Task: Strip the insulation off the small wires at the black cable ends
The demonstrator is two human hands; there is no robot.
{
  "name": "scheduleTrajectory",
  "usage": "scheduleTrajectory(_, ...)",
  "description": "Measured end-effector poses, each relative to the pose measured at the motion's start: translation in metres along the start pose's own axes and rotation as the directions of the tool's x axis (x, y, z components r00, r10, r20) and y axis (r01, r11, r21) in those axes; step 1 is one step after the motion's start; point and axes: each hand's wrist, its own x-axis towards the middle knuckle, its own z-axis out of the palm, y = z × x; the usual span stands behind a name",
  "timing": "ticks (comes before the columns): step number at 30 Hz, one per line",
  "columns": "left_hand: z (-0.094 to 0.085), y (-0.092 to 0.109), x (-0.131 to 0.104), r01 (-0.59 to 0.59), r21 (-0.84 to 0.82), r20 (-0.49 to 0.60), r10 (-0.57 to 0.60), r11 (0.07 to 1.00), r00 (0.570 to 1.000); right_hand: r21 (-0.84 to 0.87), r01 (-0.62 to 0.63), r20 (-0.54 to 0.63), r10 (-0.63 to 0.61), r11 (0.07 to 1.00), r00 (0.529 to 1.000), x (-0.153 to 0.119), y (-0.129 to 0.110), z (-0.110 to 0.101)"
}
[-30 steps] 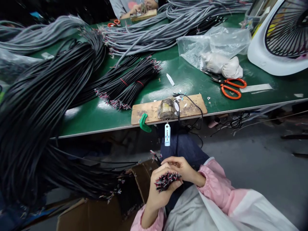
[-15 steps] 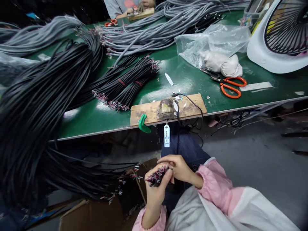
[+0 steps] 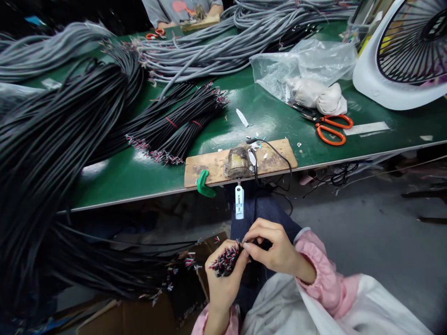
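Note:
Over my lap, my left hand (image 3: 223, 279) is wrapped round a bundle of black cables (image 3: 226, 261), with the red, white and black wire ends pointing up. My right hand (image 3: 270, 244) is beside it on the right, thumb and index finger pinched together at the bundle's edge, apparently on a single thin cable. Beyond my hands, a pale blue tag-like piece (image 3: 239, 202) hangs from a round, worn block (image 3: 238, 163) on a wooden board (image 3: 206, 160) at the table's edge.
Black cables (image 3: 70, 121) hang over the left table edge above a cardboard box (image 3: 139, 316). Orange-handled scissors (image 3: 331, 129), a plastic bag (image 3: 272, 70), a white fan (image 3: 366, 83) and a green clamp (image 3: 204, 184) are on the table. A person's hands (image 3: 213, 10) show across it.
My right hand has drawn back from over the bundle and now pinches at its right edge. The view has shifted slightly.

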Motion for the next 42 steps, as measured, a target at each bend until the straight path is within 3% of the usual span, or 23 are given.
scheduleTrajectory(10,0.008,0.001,-0.003,0.022,-0.003,-0.083,-0.023,1.000,0.996,0.042,-0.028,-0.041,0.030,0.999,0.999,0.000,0.000,-0.003)
scheduleTrajectory(19,0.006,-0.005,-0.006,-0.094,-0.011,-0.040,0.093,0.996,0.995,0.164,-0.064,-0.053,0.073,0.984,0.996,-0.001,0.007,-0.002)
scheduleTrajectory(24,0.004,-0.003,-0.005,-0.069,-0.034,-0.005,0.069,0.997,0.998,0.098,-0.017,-0.082,0.025,0.995,0.996,-0.001,0.003,-0.001)
scheduleTrajectory(30,0.001,-0.004,-0.005,-0.005,-0.051,-0.040,0.002,0.999,0.999,0.025,0.041,-0.087,-0.038,0.999,0.995,-0.002,0.002,0.000)
scheduleTrajectory(36,0.000,-0.001,-0.006,0.051,-0.084,-0.059,-0.056,0.995,0.997,0.034,0.027,-0.083,-0.024,0.999,0.996,-0.003,0.008,0.002)
scheduleTrajectory(42,-0.002,-0.006,-0.005,-0.010,-0.077,0.003,0.010,0.997,1.000,0.120,0.011,-0.019,-0.009,0.993,1.000,-0.005,0.011,0.003)
